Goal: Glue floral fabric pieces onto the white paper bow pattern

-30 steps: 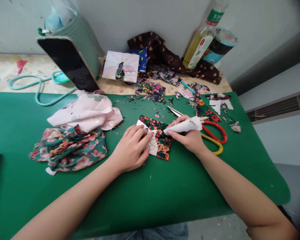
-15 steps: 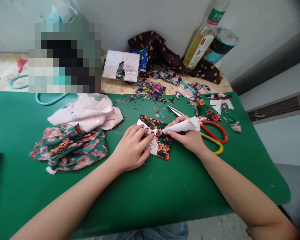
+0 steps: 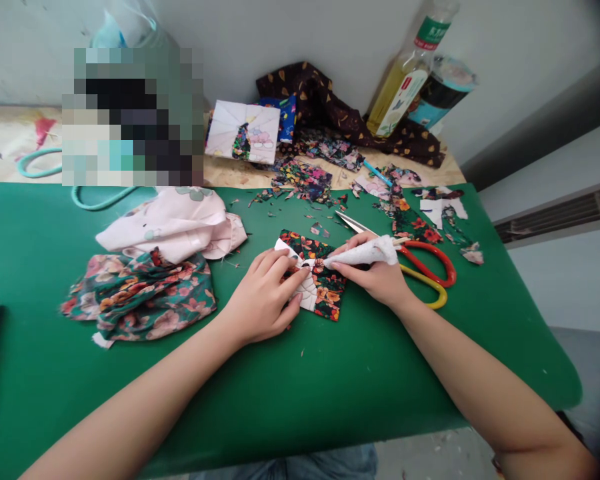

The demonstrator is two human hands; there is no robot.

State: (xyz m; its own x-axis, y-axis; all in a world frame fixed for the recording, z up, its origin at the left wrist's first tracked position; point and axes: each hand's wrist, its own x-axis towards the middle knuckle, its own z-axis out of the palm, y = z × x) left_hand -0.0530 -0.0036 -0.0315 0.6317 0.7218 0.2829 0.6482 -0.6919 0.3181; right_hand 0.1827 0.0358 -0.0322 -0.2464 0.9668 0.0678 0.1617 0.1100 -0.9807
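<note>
A small square of dark floral fabric (image 3: 325, 283) lies on the green mat (image 3: 290, 387), over a white paper piece with drawn lines (image 3: 307, 290). My left hand (image 3: 263, 297) presses down on the left side of this piece, fingers curled on it. My right hand (image 3: 375, 270) grips a white cloth-wrapped tool (image 3: 365, 253) like a pen, its tip touching the fabric near the middle. Red and yellow scissors (image 3: 425, 270) lie just behind my right hand.
Pink cloth (image 3: 175, 223) and a floral cloth heap (image 3: 140, 293) lie left. Fabric scraps (image 3: 305, 180), a patchwork paper block (image 3: 243, 131) and brown cloth (image 3: 330, 100) sit behind. Two bottles (image 3: 405, 80) lean on the wall. A teal cord (image 3: 87, 197) curls at left.
The tip of the wrapped tool has slid slightly left across the fabric. My left hand has stayed in place.
</note>
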